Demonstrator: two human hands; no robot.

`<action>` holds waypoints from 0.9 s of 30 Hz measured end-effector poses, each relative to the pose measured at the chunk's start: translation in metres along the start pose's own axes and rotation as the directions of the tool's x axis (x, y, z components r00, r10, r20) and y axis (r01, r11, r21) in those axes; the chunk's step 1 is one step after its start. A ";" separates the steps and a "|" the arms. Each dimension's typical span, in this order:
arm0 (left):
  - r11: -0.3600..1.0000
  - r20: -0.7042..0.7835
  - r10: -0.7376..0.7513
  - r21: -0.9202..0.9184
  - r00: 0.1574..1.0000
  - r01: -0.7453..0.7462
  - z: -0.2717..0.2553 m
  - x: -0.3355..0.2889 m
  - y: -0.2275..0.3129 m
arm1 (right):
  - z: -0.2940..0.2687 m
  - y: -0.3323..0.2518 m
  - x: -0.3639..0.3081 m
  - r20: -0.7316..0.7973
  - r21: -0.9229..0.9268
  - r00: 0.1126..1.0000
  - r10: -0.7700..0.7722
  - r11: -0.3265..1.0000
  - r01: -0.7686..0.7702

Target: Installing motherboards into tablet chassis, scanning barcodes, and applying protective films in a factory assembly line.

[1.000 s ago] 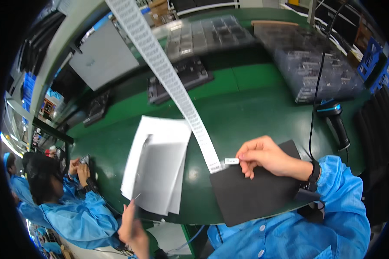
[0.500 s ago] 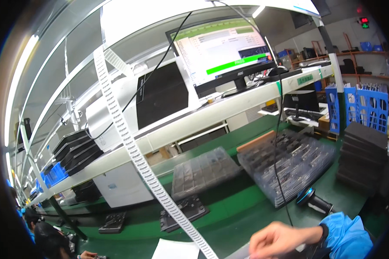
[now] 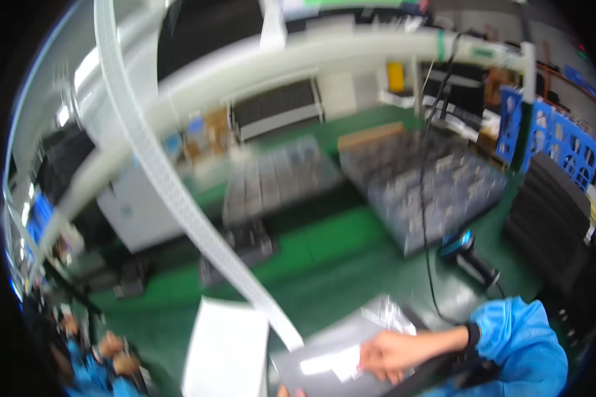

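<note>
A flat grey panel (image 3: 311, 347) lies tilted in front of me, with crinkled clear plastic (image 3: 389, 313) at its far right corner. On the panel is a white label (image 3: 326, 364). My right hand (image 3: 394, 351) reaches over the panel from the right, fingers bent and closed at the label's right end. Of my left hand (image 3: 291, 392), just the fingertips show at the panel's near left edge; the remainder is cut off by the frame. A long strip of white labels (image 3: 179, 198) hangs down from the upper left, its lower end by the panel's far left corner. Motion blurs the view.
White paper (image 3: 225, 347) lies left of the panel. Stacked clear trays (image 3: 430, 192) and a handheld scanner (image 3: 471, 259) with a cable stand on the green bench (image 3: 311, 291). Black foam blocks (image 3: 546, 218) rise at the right. Another person's hands (image 3: 112, 351) work at far left.
The view has tipped down, bringing the grey panel, its label and my left fingertips into sight. My right hand now rests over the panel, its fingers at the label.
</note>
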State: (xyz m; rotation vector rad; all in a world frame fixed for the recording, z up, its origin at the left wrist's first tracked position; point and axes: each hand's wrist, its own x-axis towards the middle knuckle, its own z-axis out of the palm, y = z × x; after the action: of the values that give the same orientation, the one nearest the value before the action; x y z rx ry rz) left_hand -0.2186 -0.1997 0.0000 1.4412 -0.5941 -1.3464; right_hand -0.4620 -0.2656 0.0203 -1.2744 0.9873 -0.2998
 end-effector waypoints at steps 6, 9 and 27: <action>0.963 0.073 0.230 -0.158 0.970 -0.217 0.011 0.014 0.006 | -0.006 -0.038 0.000 -0.067 0.008 0.991 0.112 0.994 -0.112; 0.969 0.090 0.211 -0.152 0.973 -0.196 0.000 0.018 0.000 | 0.003 -0.036 0.003 -0.070 -0.026 0.989 0.131 0.991 -0.133; 0.966 0.147 0.230 -0.151 0.962 -0.208 -0.012 0.013 -0.012 | 0.019 -0.033 -0.023 -0.313 -0.049 0.934 0.171 0.979 -0.196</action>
State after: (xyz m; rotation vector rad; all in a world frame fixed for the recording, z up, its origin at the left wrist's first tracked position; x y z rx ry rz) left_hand -0.2078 -0.2035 -0.0177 1.1283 -0.7340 -1.3087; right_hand -0.4507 -0.2483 0.0589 -1.2180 1.3885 -0.3218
